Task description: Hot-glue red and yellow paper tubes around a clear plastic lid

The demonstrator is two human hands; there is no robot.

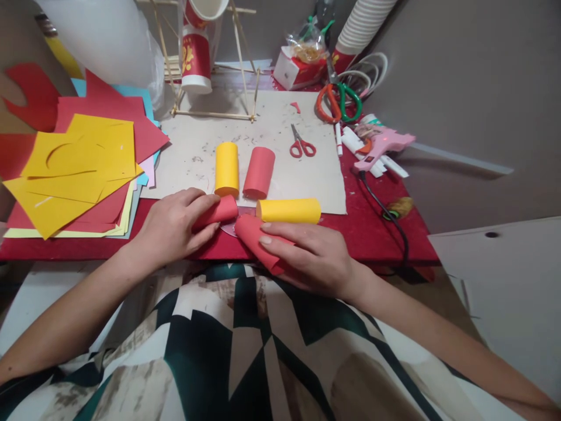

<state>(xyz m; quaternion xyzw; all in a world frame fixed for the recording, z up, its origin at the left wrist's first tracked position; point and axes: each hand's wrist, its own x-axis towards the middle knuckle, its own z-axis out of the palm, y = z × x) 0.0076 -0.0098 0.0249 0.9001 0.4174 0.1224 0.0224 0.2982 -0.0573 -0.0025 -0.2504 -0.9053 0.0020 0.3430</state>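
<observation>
My left hand [177, 225] is closed round a red paper tube [221, 209] at the table's front edge. In my right hand [313, 254] is a second red paper piece [258, 240], rolled, with a loose edge showing at its lower end. Between the two, a small part of a purple patterned item [229, 229] shows on the cloth; the rest is covered. A yellow paper tube [289, 211] lies on its side just beyond my right fingers. Farther back, another yellow tube [227, 169] and a red tube [259, 172] are on the grey board.
Small red-handled scissors [302, 144] lie on the board [175, 169]. Coloured paper sheets [87, 158] are piled left. A stick frame [214, 115] with paper cups [196, 61] stands behind. At right are large scissors [337, 102] and a pink glue gun [385, 143] with a cord.
</observation>
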